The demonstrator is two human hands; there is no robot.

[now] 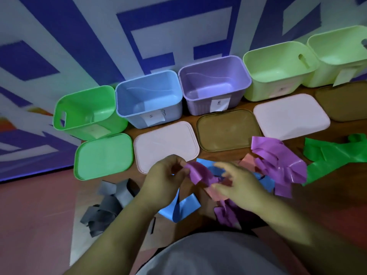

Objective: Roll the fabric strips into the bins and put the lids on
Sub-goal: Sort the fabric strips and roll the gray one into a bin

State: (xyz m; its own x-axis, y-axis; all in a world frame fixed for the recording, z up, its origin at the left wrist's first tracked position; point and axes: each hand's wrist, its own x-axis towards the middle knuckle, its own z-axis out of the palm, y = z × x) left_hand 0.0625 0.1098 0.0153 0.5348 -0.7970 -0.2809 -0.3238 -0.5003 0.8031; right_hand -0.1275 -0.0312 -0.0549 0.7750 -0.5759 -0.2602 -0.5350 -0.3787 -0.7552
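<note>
My left hand pinches the end of a purple fabric strip above the strip pile. Beside it, my right hand hovers with loosely spread fingers over pink and blue strips, touching the purple strip's other part; its grip is blurred. More purple strips lie right of it. Open bins stand along the wall: green, blue, purple, and two light green bins. Lids lie in front: green, pink, brown, pink.
Grey strips lie at the left on the floor. Green strips lie at the far right. Another brown lid sits at the right edge. A blue and white patterned wall stands right behind the bins.
</note>
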